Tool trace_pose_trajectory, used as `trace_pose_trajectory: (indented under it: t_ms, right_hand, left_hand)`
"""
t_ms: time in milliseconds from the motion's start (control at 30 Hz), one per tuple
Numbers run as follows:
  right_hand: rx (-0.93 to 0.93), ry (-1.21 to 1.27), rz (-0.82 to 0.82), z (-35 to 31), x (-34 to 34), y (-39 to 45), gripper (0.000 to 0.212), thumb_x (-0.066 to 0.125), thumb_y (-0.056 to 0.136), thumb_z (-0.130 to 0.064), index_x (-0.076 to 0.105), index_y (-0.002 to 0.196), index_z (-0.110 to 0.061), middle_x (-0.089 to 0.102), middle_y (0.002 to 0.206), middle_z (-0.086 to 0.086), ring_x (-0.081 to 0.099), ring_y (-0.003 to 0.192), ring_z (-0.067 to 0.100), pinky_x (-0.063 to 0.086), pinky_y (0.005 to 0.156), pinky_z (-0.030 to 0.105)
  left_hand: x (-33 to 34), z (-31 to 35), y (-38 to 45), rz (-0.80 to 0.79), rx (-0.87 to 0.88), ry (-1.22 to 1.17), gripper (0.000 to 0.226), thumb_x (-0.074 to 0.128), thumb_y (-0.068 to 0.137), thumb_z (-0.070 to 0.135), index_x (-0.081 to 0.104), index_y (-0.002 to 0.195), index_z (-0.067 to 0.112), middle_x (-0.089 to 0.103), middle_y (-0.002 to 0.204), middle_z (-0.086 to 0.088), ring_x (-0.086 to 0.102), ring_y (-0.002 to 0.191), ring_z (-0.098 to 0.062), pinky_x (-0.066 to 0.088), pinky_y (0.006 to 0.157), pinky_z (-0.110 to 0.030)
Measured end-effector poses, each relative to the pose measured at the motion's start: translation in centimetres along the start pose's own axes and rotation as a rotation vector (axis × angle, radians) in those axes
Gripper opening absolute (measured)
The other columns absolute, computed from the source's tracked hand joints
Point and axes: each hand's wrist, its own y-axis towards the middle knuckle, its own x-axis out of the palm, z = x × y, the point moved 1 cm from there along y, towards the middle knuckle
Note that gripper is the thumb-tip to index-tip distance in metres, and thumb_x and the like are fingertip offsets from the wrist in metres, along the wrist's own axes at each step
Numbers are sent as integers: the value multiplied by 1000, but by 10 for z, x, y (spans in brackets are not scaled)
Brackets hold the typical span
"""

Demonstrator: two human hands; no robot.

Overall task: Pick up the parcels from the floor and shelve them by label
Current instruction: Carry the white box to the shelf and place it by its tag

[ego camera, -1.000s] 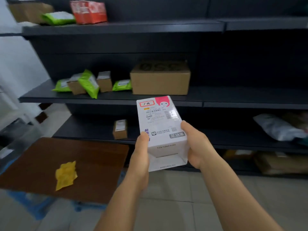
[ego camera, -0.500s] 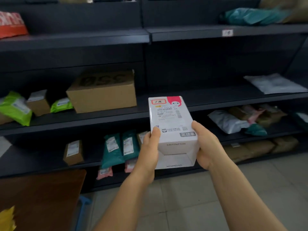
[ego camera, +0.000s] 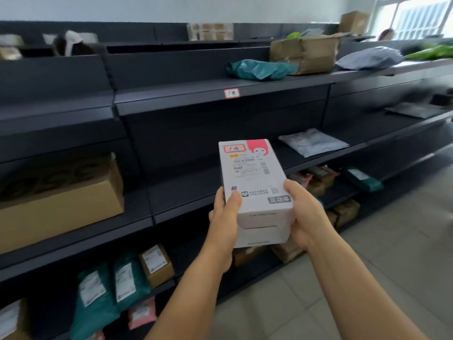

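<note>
- While the view has swung right along the shelves, both hands, left hand (ego camera: 224, 218) and right hand (ego camera: 305, 214), stay clamped on the white box (ego camera: 255, 185) at frame centre.
- A shelf tag (ego camera: 231, 93) now shows above it, probably for matching labels.

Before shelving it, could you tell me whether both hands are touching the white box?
Touching: head view shows left hand and right hand gripping white box.

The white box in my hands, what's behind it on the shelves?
Behind the white box, held by the left hand and right hand, is a bare stretch of dark shelf. Brown parcels peek out below it; whatever sits directly behind the box is covered.
</note>
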Motion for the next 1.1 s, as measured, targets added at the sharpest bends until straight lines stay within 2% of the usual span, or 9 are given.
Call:
trace_pose_trajectory:
  t_ms: [300, 433, 600, 800, 867, 900, 967, 1000, 1100]
  right_hand:
    - [-55, 95, 79, -20, -19, 5, 36, 45, 92, -35, 63, 116, -14, 76, 101, 12, 73, 89, 32, 58, 65, 37]
    - [-87, 99, 80, -23, -4, 6, 35, 46, 93, -34, 63, 113, -12, 77, 97, 14, 73, 86, 32, 59, 57, 34]
    - [-119, 57, 47, -20, 34, 7, 35, 47, 92, -35, 62, 116, -14, 76, 99, 13, 73, 88, 32, 58, 70, 41]
    - [-166, 30, -53, -15, 74, 4, 33, 46, 92, -33, 65, 110, -13, 77, 96, 10, 74, 86, 29, 61, 63, 38]
    - [-178, 47, -86, -16, 85, 3, 35, 48, 90, -33, 63, 114, -12, 77, 99, 12, 73, 89, 31, 60, 73, 45]
    - [-191, 54, -104, -18, 92, 3, 37, 48, 90, -33, 62, 115, -11, 76, 101, 13, 72, 91, 33, 59, 78, 48]
    - [-224, 64, -139, -27, 106, 4, 39, 48, 89, -33, 62, 116, -10, 76, 102, 14, 72, 92, 33, 59, 77, 47]
    - [-239, 68, -151, -32, 113, 5, 40, 49, 87, -34, 62, 116, -10, 75, 103, 15, 72, 92, 34, 59, 75, 46]
    - [-299, 59, -172, -56, 135, 11, 44, 51, 83, -35, 62, 117, -10, 74, 105, 16, 71, 94, 34, 58, 79, 50]
  left_hand:
    - [21, 16, 22, -154, 12, 36, 64, 45, 78, 63, 35, 141, 54, 49, 141, -2, 59, 118, -24, 51, 99, -49]
    - [9, 26, 27, -158, 26, 55, 72, 45, 75, 65, 33, 144, 49, 46, 144, -3, 56, 121, -25, 49, 101, -49]
    - [-24, 38, 29, -101, 75, 20, 72, 47, 77, 63, 36, 145, 45, 46, 144, -5, 55, 123, -26, 46, 104, -50]
    - [-62, 51, 23, -22, 153, -27, 74, 49, 73, 64, 40, 143, 43, 47, 142, -5, 57, 121, -26, 49, 101, -51]
    - [-72, 56, 19, 5, 199, -11, 78, 48, 70, 67, 40, 143, 41, 47, 141, -3, 56, 119, -20, 52, 96, -45]
    - [-77, 60, 18, 23, 235, 3, 77, 47, 72, 68, 41, 143, 40, 46, 140, -2, 55, 116, -13, 54, 90, -35]
    - [-86, 71, 17, 63, 303, 24, 67, 46, 82, 65, 41, 144, 39, 43, 136, 0, 51, 108, -4, 49, 72, -15]
    - [-89, 78, 18, 82, 334, 29, 61, 45, 88, 61, 40, 144, 38, 42, 136, 0, 49, 106, -2, 47, 68, -12]
    - [-95, 107, 26, 132, 412, 26, 56, 44, 94, 56, 40, 146, 35, 39, 136, -3, 45, 107, -1, 44, 83, -20]
